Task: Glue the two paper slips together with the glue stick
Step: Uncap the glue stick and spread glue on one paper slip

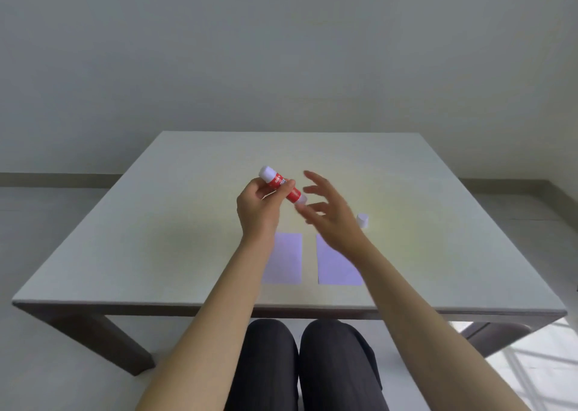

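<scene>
My left hand (259, 209) holds a red glue stick (283, 185) with white ends, tilted above the middle of the table. My right hand (330, 209) hovers just to its right with fingers spread and nothing in it, close to the stick's lower end. The white cap (362, 220) stands on the table to the right of that hand. Two pale lilac paper slips lie side by side near the front edge: the left slip (286, 259) partly under my left forearm, the right slip (334, 268) partly under my right forearm.
The light table (125, 238) has dark legs and stands against a plain wall. My knees in dark trousers (300, 367) show below its front edge.
</scene>
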{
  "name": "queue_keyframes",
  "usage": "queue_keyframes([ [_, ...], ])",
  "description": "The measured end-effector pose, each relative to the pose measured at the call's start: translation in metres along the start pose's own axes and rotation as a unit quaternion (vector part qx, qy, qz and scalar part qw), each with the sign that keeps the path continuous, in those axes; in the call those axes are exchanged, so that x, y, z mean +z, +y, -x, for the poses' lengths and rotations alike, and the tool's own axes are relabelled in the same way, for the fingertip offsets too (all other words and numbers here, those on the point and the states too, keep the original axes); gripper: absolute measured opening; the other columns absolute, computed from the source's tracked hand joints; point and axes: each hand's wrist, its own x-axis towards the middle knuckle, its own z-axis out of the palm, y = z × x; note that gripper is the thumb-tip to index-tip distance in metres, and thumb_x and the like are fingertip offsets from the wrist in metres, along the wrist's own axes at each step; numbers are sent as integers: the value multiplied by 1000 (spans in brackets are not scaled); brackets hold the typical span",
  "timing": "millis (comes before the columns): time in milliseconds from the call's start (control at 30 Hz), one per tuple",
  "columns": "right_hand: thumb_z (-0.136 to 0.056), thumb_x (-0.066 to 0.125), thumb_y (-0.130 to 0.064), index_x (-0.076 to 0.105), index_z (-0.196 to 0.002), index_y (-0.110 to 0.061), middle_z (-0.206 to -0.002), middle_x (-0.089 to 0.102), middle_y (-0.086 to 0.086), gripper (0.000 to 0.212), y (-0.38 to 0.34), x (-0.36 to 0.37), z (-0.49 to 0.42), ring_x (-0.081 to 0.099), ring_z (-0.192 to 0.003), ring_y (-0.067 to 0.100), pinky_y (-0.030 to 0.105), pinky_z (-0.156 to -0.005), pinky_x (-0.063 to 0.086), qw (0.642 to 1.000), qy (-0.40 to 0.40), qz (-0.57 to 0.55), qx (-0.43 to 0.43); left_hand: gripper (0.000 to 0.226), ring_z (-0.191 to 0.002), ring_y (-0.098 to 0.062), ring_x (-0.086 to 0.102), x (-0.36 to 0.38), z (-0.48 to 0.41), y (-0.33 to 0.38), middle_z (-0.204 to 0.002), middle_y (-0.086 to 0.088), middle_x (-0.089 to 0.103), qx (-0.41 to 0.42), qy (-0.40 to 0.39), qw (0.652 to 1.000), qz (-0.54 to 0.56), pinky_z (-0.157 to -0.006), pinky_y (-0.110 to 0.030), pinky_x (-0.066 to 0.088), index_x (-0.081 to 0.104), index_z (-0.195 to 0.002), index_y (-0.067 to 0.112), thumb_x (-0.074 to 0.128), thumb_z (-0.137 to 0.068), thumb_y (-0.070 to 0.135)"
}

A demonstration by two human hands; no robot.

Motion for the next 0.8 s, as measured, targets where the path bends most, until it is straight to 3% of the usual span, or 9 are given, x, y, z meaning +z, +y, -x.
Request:
queue_keyframes([
  [100, -87, 60, -8, 54, -113, -26, -96, 56, -13, 33, -12, 21, 2, 64, -63, 18, 31, -66, 56, 997, 34, -59, -32, 20, -72, -3, 65, 5, 2, 3, -76, 7, 71, -32, 47, 998, 36, -66, -19, 45, 65, -76, 19, 80, -69, 30],
  [267, -91, 55, -12, 62, -93, -10, -69, 61, 0, 8, -16, 24, -1, 52, -46, 11, 22, -49, 45, 991, 71, -115, 6, 19, -99, -26, 69, 0, 2, 5, -84, -2, 72, -75, 21, 993, 90, -90, -34, 52, 67, -80, 13, 79, -72, 25],
  [333, -95, 48, -16, 60, -80, -8, -64, 57, 3, 20, -17, 24, -2, 47, -42, 12, 21, -43, 40, 978, 68, -189, 61, 17, -101, -28, 68, -1, 2, 7, -88, -6, 73, -67, -7, 994, 91, -96, -39, 51, 66, -82, 13, 78, -73, 21],
  [400, -94, 41, -16, 48, -68, -12, -56, 46, 3, 28, -20, 22, -5, 34, -38, 12, 19, -38, 29, 942, 65, -290, 158, 15, -99, -23, 69, 0, 4, 9, -92, -5, 74, -47, -49, 994, 81, -96, -36, 50, 66, -83, 13, 78, -74, 19],
  [467, -91, 38, -16, 38, -67, -16, -47, 33, -3, 24, -22, 17, -7, 22, -35, 11, 19, -35, 19, 893, 56, -368, 253, 15, -96, -16, 68, 1, 7, 10, -93, -1, 76, -28, -97, 993, 65, -94, -29, 46, 67, -83, 15, 78, -74, 22],
  [533, -95, 39, -26, 34, -66, -18, -41, 25, -6, 31, -23, 13, -8, 18, -33, 10, 19, -34, 17, 878, 48, -380, 289, 14, -101, -17, 68, 2, 10, 11, -97, -4, 76, -25, -121, 990, 65, -95, -29, 45, 69, -82, 18, 78, -73, 24],
  [633, -95, 44, -42, 45, -73, -14, -47, 38, -4, 36, -21, 9, -3, 30, -36, 11, 21, -37, 27, 925, 32, -317, 206, 12, -108, -27, 66, 1, 10, 12, -100, -10, 74, -32, -106, 990, 92, -99, -34, 46, 69, -80, 19, 76, -73, 25],
  [733, -94, 54, -26, 54, -106, -10, -68, 59, 3, 20, -19, 8, 3, 51, -52, 17, 26, -53, 44, 960, 24, -270, 75, 15, -105, -27, 67, 0, 7, 13, -96, -7, 75, -23, -66, 994, 83, -94, -33, 49, 70, -86, 13, 75, -77, 24],
  [800, -96, 51, -25, 57, -103, -6, -62, 58, 3, 22, -19, 8, 3, 50, -51, 18, 27, -53, 42, 964, 25, -254, 71, 17, -104, -27, 68, 0, 7, 15, -95, -10, 75, -20, -57, 995, 80, -96, -35, 48, 71, -84, 13, 77, -75, 26],
])
